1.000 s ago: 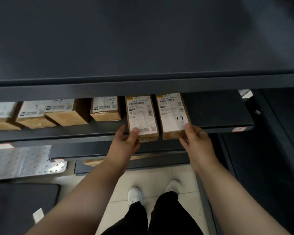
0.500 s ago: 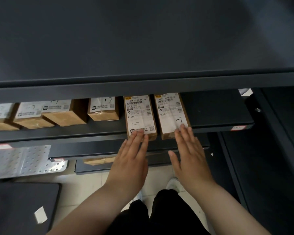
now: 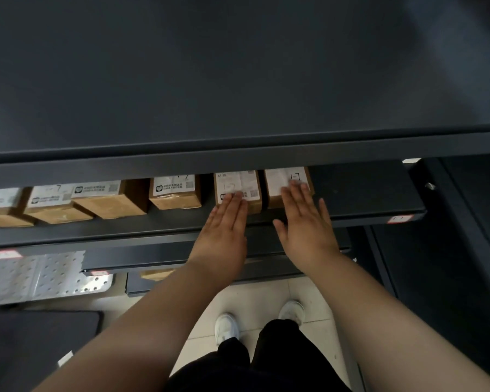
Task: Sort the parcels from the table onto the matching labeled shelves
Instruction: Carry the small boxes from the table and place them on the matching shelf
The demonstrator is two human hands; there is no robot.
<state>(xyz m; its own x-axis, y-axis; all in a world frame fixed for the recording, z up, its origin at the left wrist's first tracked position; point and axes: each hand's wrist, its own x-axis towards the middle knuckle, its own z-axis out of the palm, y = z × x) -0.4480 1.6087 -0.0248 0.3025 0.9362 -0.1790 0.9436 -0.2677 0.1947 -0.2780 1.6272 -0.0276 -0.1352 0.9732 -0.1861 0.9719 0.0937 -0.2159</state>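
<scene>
here two brown cardboard parcels (image 3: 237,190) (image 3: 287,185) are seen on the dark metal shelf (image 3: 365,193), long axes running inward. flat, unclenched hands, left (image 3: 224,224) and right (image 3: 306,222), are laid fingertips-on, one per parcel, directly behind.

Dim overall from where I sit, soft even light, no hard glare. The top shelf (image 3: 238,80) reads as flat dark grey with a faint paler sheen. Floor tiles (image 3: 266,295) are the brightest patch. Parcel labels (image 3: 236,183) are smeared, print mostly unreadable; the hands (image 3: 224,227) look soft at the fingertips, motion blur. The perforated plate (image 3: 40,275) at left is blurred too. Wide-angle bend shows: shelf edges curve and tilt toward the frame's sides. The right side falls into deep shadow.
</scene>
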